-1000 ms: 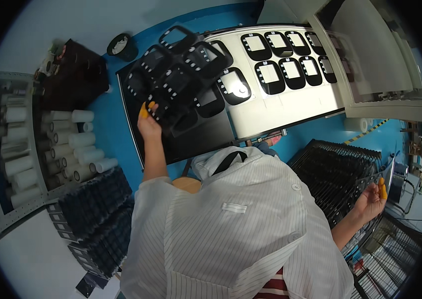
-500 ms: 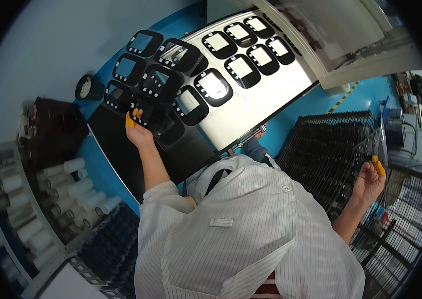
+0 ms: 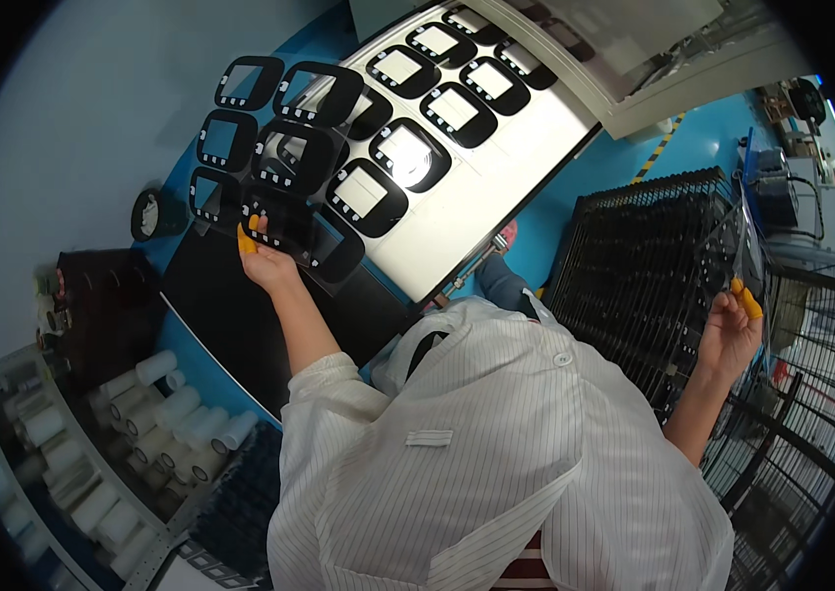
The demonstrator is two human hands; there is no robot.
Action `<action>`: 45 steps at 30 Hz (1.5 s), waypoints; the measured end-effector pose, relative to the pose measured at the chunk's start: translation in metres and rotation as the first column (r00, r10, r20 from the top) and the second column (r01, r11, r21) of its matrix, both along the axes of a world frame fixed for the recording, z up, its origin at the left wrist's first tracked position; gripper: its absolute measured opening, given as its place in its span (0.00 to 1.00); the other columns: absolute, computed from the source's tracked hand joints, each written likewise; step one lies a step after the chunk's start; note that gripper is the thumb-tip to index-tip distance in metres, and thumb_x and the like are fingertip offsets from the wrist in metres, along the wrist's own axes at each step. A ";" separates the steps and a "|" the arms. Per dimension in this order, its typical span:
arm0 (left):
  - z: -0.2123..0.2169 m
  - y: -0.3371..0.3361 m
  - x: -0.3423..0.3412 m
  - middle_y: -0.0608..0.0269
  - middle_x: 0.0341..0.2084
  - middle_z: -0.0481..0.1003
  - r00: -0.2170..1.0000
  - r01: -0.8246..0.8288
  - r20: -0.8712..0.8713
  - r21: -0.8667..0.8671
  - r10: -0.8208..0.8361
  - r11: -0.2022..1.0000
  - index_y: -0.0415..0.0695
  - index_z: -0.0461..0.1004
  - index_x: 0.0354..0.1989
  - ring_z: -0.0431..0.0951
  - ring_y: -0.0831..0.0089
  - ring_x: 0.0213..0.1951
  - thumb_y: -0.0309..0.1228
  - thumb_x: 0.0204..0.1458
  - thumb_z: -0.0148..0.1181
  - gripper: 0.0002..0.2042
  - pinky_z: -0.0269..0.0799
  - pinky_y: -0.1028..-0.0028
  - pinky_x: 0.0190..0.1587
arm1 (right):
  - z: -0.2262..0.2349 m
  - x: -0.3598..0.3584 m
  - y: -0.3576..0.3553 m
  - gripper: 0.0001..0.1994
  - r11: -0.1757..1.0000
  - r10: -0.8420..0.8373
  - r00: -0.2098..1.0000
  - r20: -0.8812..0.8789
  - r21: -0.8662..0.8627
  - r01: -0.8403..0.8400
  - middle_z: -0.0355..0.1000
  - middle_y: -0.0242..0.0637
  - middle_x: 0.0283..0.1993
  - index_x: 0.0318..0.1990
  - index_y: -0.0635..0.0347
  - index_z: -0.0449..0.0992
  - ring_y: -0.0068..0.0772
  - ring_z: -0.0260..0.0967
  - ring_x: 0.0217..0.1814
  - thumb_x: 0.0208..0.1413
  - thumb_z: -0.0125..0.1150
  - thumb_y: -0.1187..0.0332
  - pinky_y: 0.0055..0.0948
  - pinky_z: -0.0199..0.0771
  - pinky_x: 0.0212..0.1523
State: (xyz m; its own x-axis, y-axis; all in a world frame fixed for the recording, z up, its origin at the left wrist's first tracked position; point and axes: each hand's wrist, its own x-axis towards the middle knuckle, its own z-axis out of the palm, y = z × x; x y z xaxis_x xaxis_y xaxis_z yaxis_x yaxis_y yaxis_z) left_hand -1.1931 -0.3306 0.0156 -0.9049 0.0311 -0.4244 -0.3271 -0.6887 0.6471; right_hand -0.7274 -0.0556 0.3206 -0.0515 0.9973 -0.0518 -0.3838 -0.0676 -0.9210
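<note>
My left hand (image 3: 267, 264), yellow covers on its fingers, pinches the near edge of a clear sheet (image 3: 258, 116) printed with several rounded black frames. The sheet is raised over the left end of the table, overlapping other black-framed pieces in view. Far to the right, my right hand (image 3: 730, 320) is closed, with yellow covers on two fingertips. A thin, creased clear film (image 3: 744, 241) rises from those fingertips beside the black rack. More black-framed panels (image 3: 361, 197) lie in rows on the white table surface (image 3: 496, 197).
A black wire rack (image 3: 634, 266) stands at the right. A pale machine housing (image 3: 634, 69) crosses the table's far end. White rolls (image 3: 181, 419) fill shelving at lower left, and a dark bin (image 3: 156, 215) sits past the black table end (image 3: 240, 295). Someone's shoe (image 3: 506, 234) shows beside the table.
The view has shifted slightly. The framed panels on the white surface appear farther left and up. Both hands keep their grips, and the clear film by my right hand shows more plainly.
</note>
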 end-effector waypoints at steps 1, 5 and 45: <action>-0.001 0.004 -0.002 0.51 0.36 0.71 1.000 -0.003 -0.015 -0.024 0.003 1.000 0.35 0.64 0.44 0.73 0.67 0.36 0.27 0.52 0.33 0.15 0.70 0.71 0.45 | 0.000 -0.003 0.000 0.13 1.000 0.008 1.000 -0.007 0.008 -0.008 0.66 0.44 0.32 0.40 0.75 0.66 0.28 0.61 0.29 0.56 0.41 0.71 0.26 0.65 0.37; -0.010 0.010 -0.008 0.51 0.35 0.71 1.000 -0.011 -0.010 -0.003 0.011 1.000 0.34 0.64 0.43 0.73 0.66 0.36 0.27 0.51 0.33 0.15 0.70 0.71 0.45 | 0.002 -0.012 -0.004 0.12 1.000 0.002 1.000 -0.007 -0.003 -0.002 0.66 0.43 0.32 0.40 0.75 0.66 0.27 0.61 0.28 0.56 0.40 0.72 0.26 0.65 0.38; 0.029 -0.058 0.054 0.45 0.29 0.71 0.974 0.220 0.119 -0.718 -0.195 0.660 0.35 0.58 0.49 0.75 0.64 0.23 0.16 0.46 0.31 0.20 0.74 0.73 0.27 | -0.001 0.017 0.015 0.16 0.993 -0.038 0.998 0.050 -0.108 0.043 0.56 0.32 0.15 0.42 0.83 0.62 0.22 0.55 0.20 0.55 0.43 0.71 0.23 0.65 0.35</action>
State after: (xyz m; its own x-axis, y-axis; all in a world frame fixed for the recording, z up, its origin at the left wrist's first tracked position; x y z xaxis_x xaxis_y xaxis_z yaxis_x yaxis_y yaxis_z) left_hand -1.1396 -0.3888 0.0444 -0.9004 -0.1109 -0.4207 -0.4299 0.0782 0.8995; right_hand -0.7100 -0.0410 0.3194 -0.0061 0.9868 -0.1618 -0.3440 -0.1540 -0.9263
